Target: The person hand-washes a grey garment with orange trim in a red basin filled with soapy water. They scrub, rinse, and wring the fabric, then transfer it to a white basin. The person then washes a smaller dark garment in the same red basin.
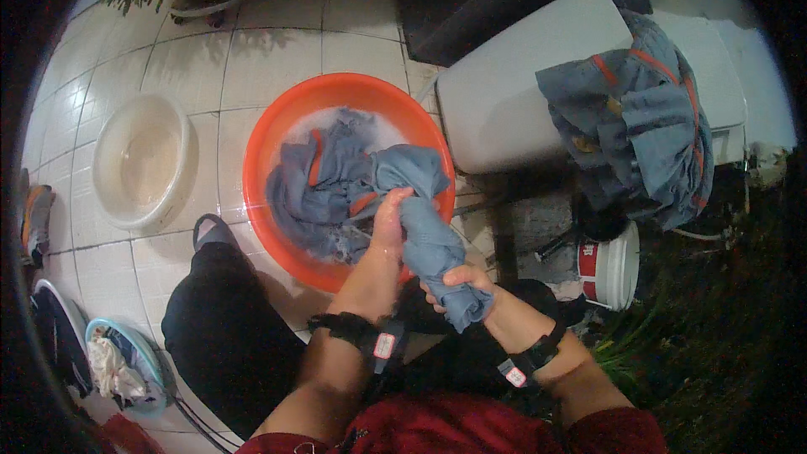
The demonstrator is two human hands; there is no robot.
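Observation:
A wet blue-grey garment is bunched into a thick roll between my two hands. My left hand grips its upper part over the rim of an orange plastic basin. Lower down, nearer my body, my right hand is closed around the other end, with the fingers partly hidden beneath the cloth. The roll's far end bulges out over the basin. Inside the basin, more blue-grey cloth with orange trim lies in soapy suds.
A pale round basin stands on the tiled floor at left. Blue-grey clothing with orange trim drapes beside a white panel at right, above a white bucket. A light-blue basin at lower left holds fabric.

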